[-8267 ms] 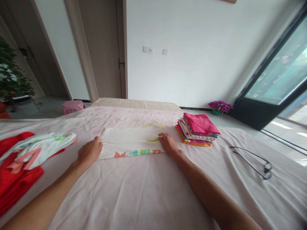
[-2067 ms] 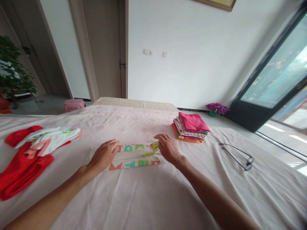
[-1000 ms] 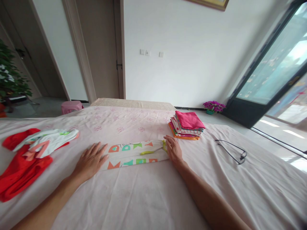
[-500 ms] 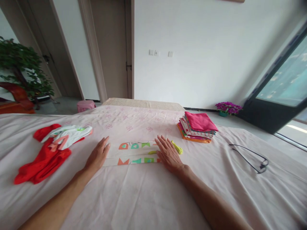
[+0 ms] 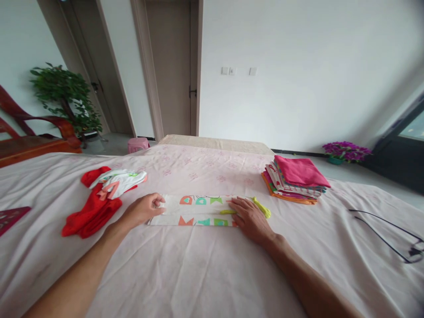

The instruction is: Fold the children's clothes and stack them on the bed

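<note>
A white garment (image 5: pixel 198 211) with coloured shapes lies folded into a narrow strip on the pink sheet (image 5: pixel 212 274). My left hand (image 5: pixel 143 210) pinches the strip's left end with curled fingers. At the right end my right hand (image 5: pixel 251 217) lies flat with fingers stretched out, pressing the cloth. A yellow-green trim (image 5: pixel 261 206) sticks out just beyond its fingers.
A stack of folded clothes (image 5: pixel 294 179) with a pink piece on top sits to the right. Red and white unfolded clothes (image 5: pixel 102 196) lie to the left. A black wire hanger (image 5: pixel 387 234) rests far right. A pink stool (image 5: pixel 138 144) and a plant (image 5: pixel 66 95) stand beyond the bed.
My left hand went from lying flat beside the strip to pinching its left end. The right hand stays flat on the right end. The view has swung to the left.
</note>
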### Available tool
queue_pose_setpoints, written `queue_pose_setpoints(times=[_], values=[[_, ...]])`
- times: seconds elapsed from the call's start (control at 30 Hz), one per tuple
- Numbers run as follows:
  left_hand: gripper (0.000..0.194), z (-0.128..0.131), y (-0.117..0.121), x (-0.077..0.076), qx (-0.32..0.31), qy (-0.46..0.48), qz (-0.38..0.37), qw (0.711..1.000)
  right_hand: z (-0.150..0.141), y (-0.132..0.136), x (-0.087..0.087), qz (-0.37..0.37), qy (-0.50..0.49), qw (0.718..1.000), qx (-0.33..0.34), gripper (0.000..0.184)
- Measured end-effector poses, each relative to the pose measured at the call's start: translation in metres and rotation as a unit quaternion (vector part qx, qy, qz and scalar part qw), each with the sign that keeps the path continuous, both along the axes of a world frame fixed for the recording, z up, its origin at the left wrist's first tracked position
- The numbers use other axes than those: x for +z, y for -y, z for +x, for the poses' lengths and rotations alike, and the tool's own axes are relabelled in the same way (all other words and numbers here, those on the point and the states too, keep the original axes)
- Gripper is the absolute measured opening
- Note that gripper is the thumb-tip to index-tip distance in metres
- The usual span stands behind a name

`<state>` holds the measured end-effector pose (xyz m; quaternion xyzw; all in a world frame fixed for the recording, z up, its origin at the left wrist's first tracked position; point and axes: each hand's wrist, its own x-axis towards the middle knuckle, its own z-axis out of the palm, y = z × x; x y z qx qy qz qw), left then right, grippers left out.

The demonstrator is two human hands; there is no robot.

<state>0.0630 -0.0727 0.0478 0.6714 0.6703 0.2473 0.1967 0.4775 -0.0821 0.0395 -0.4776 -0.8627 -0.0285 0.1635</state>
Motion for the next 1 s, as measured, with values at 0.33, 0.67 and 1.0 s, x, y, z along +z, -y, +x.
queue_pose_setpoints(times=[0.33,0.67,1.0], values=[[0.016,0.026,0.012,0.017,-0.043,-0.157,0.063,0.985,0.006,-0.002,0.021,0.015,0.079,0.995,-0.057,0.031],[0.032,0.029,-0.027,-0.007,0.018,0.393,0.031,0.919,0.008,-0.017,0.014,0.012,-0.067,0.993,-0.097,0.029],[0.030,0.008,-0.024,-0.022,0.014,0.106,0.087,0.990,0.016,-0.021,-0.010,0.042,-0.055,0.997,-0.039,0.035]])
